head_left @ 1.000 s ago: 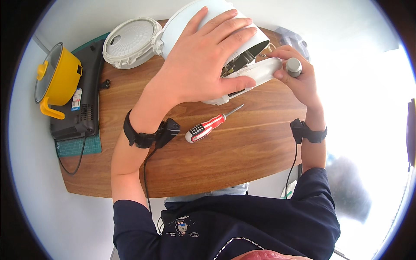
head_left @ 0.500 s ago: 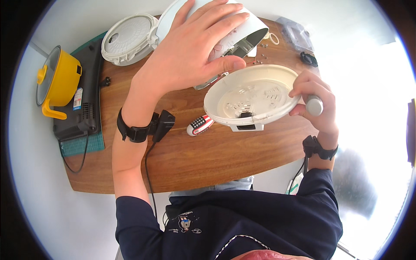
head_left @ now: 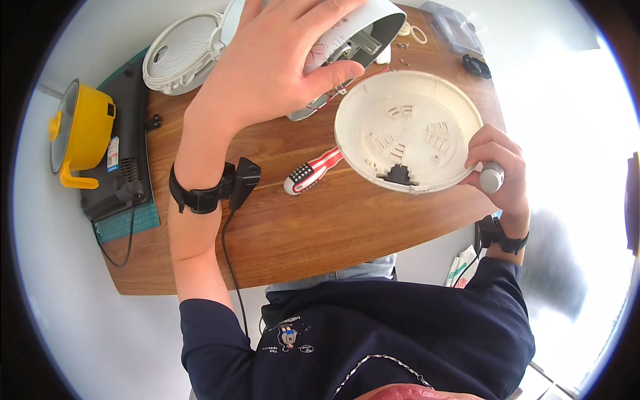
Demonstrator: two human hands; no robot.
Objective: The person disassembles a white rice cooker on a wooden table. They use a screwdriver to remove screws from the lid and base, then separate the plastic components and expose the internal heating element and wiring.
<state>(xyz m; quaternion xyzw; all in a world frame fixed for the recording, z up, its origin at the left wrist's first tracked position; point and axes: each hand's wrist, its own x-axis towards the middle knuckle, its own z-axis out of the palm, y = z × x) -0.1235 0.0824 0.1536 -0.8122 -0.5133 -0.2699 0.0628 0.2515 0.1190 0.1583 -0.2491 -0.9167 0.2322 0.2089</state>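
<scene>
My left hand point(head_left: 267, 73) lies with spread fingers against the tilted, pale, flower-printed shell point(head_left: 395, 12) of a rice cooker. The shell's open end faces right, showing metal parts and wires inside. In my right hand point(head_left: 501, 163) is the rim of a round cream plastic base cover point(head_left: 427, 90), held above the table. Its hollow side shows slots and a black socket piece point(head_left: 399, 175) near the closest edge. A grey round handle end point(head_left: 492, 177) also sticks out of my right hand; the rest of that tool is hidden. A red-and-white handle with a black studded grip point(head_left: 308, 176) lies partly beneath the cover.
The cooker's white lid point(head_left: 183, 53) stands open at the back left. A yellow pot point(head_left: 90, 127) rests on a black appliance point(head_left: 130, 160) over a green mat point(head_left: 141, 225). Small screws point(head_left: 403, 46), a pale ring point(head_left: 419, 35), a clear plastic box point(head_left: 453, 27) and a black object point(head_left: 476, 66) lie far right.
My right hand has turned the cover so that its inside faces me more fully, shifting it slightly right. My left hand stays on the cooker shell. The whole view has shifted a little.
</scene>
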